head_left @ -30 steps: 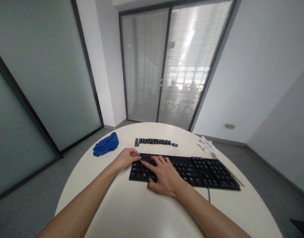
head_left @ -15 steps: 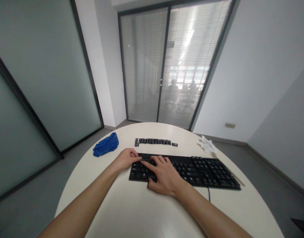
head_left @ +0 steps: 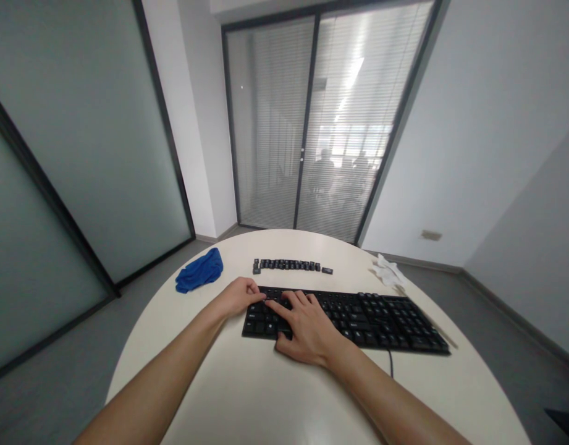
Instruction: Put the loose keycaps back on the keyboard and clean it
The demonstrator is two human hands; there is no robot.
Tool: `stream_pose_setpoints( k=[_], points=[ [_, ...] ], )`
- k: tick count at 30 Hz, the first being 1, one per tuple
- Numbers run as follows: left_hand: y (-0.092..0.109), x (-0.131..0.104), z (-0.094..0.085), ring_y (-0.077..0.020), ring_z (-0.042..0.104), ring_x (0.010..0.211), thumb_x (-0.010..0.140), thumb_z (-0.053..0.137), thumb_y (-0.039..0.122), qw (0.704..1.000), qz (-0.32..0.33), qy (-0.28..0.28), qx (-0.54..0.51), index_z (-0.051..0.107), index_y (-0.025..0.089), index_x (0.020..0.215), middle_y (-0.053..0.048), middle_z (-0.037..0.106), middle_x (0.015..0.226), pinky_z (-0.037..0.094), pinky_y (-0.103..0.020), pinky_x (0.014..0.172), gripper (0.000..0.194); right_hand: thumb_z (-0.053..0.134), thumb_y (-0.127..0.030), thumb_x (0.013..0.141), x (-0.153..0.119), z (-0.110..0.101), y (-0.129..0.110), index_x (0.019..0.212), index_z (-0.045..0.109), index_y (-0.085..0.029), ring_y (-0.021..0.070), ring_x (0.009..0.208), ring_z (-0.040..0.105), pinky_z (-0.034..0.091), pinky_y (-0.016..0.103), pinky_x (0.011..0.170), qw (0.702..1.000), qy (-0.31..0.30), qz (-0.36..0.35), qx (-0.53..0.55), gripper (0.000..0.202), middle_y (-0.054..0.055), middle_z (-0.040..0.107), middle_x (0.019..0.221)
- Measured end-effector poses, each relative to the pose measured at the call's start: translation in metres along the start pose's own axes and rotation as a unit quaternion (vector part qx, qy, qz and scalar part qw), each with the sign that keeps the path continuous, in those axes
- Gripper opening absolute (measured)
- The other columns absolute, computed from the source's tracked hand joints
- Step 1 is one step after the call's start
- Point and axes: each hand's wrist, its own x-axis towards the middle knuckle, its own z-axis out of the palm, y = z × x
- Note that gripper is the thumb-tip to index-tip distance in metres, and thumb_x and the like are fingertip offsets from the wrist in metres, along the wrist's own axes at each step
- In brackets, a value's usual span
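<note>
I see hardly any shift | left grip point(head_left: 236, 298) at the keyboard's point(head_left: 377, 321) left end, pinch: can't tell | right grip point(head_left: 309, 334) spread across it | work stays there

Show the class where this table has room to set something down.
Bare: the table between the forearms, and the gap between the blue cloth and loose keys. Crowded: the left end of the keyboard, with the left hand and right hand close together.

L hand point(head_left: 238, 298) + R hand point(head_left: 308, 329) on kbd point(head_left: 370, 320)
</note>
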Motion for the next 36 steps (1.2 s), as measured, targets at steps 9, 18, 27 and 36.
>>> stream_pose_setpoints(
  k=[9,18,27,36],
  points=[
    [-0.004,-0.003,0.001,-0.0142,0.050,0.054,0.062,0.076,0.050,1.000,0.010,-0.001,0.007,0.063,0.017,0.067,0.003,0.056,0.054,0.033,-0.025,0.053,0.036,0.061,-0.041,0.080,-0.001,0.004,0.001,0.147,0.046,-0.032,0.0329,0.122,0.042,0.029,0.048,0.103,1.000,-0.002,0.000,-0.009,0.069,0.011,0.049,0.139],
    [-0.019,0.006,-0.003,-0.0197,0.061,0.072,0.085,0.058,0.044,0.982,0.078,0.164,0.059,0.067,0.019,0.080,-0.003,0.068,0.075,0.045,-0.029,0.069,0.028,0.061,-0.040,0.082,-0.004,0.006,0.003,0.149,0.044,-0.033,0.0324,0.122,0.042,0.029,0.048,0.104,1.000,0.013,-0.003,-0.006,0.070,0.011,0.049,0.139],
    [-0.038,0.023,-0.003,-0.0243,0.055,0.124,0.097,0.046,0.030,0.948,0.188,0.184,0.177,0.066,0.021,0.123,-0.008,0.063,0.133,0.040,-0.038,0.110,0.034,0.061,-0.040,0.081,-0.005,0.008,0.005,0.151,0.039,-0.030,0.0320,0.121,0.043,0.029,0.049,0.103,1.000,0.024,-0.010,0.004,0.074,0.012,0.051,0.138],
    [-0.044,0.027,0.002,-0.0240,0.054,0.128,0.099,0.042,0.027,0.942,0.219,0.139,0.212,0.066,0.021,0.128,-0.009,0.062,0.137,0.039,-0.041,0.113,0.037,0.059,-0.041,0.082,-0.007,0.005,0.005,0.148,0.043,-0.030,0.0312,0.120,0.044,0.030,0.047,0.103,0.999,0.033,-0.015,0.010,0.068,0.011,0.052,0.137]
  ],
)
